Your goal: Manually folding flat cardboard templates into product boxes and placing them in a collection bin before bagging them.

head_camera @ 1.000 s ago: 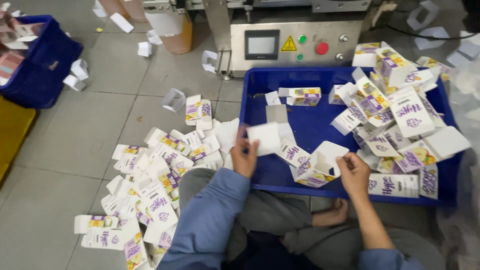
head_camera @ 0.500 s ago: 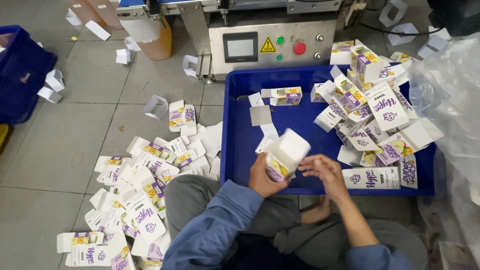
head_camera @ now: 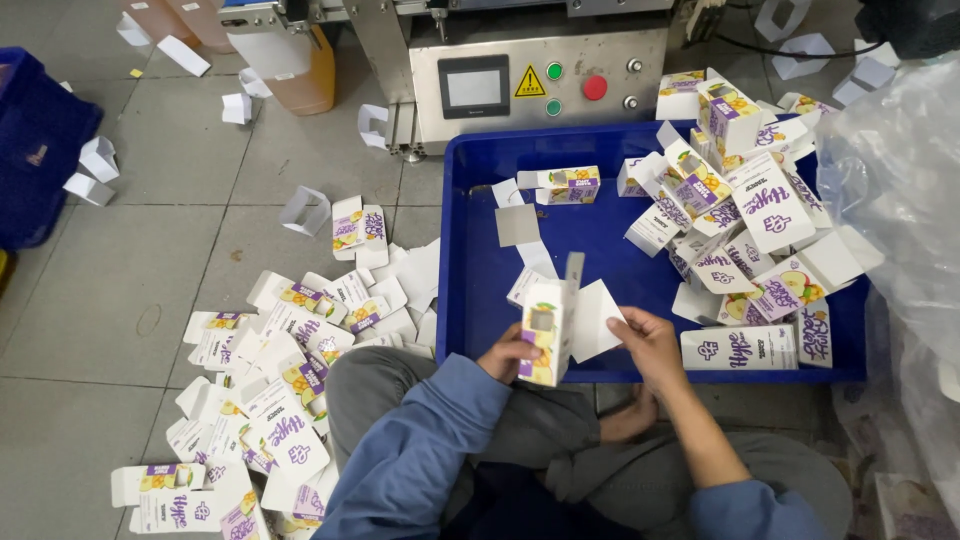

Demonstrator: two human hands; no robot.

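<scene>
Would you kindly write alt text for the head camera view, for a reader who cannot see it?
A seated person's left hand and right hand hold a small printed carton with its white flap open, over the near edge of a blue tray. More cartons are heaped at the tray's right, flattened cartons litter the tiled floor at left, and a metal machine stands beyond.
</scene>
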